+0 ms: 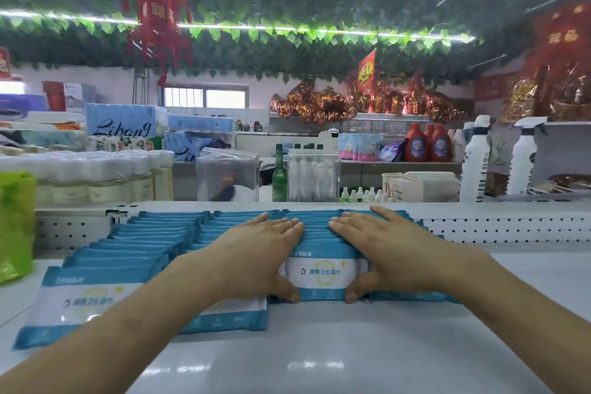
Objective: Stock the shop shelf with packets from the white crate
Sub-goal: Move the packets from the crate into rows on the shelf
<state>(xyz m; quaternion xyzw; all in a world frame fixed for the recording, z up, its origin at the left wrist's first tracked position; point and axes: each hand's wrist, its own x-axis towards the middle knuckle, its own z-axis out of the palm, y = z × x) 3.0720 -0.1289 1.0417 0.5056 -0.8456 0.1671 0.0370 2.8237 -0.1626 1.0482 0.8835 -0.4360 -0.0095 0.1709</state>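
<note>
Left hand (256,254), right hand (395,253), fingers (281,224) straight atop packets (315,275)

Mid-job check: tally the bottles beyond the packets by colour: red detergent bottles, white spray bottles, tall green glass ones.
Red detergent bottles: 3
White spray bottles: 2
Tall green glass bottle: 1 plainly seen
Total: 6
</note>
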